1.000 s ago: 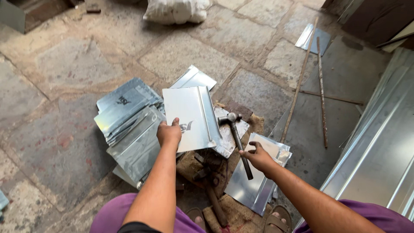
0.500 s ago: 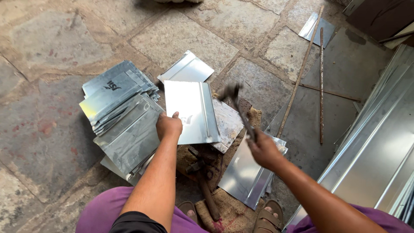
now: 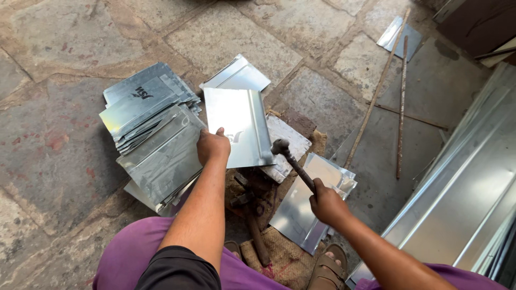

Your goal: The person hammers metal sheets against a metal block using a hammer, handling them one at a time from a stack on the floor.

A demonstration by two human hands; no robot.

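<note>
My left hand [image 3: 213, 146] presses down on the near edge of a shiny metal sheet [image 3: 239, 126] with a folded right edge, lying flat in front of me. My right hand [image 3: 326, 203] grips the handle of a rusty hammer [image 3: 293, 161]. The hammer's head hovers at the sheet's lower right corner. Under the sheet lies a pale block [image 3: 286, 145] on sacking.
A stack of cut metal sheets [image 3: 156, 134] lies left of the work sheet, another small pile [image 3: 309, 201] lies near my right hand. Two long rods [image 3: 400, 102] rest on the stone floor. Long metal panels [image 3: 467, 198] line the right side. My sandalled foot [image 3: 328, 268] is below.
The hammer came up and then swung down toward the sheet's right edge. My left hand stayed on the sheet.
</note>
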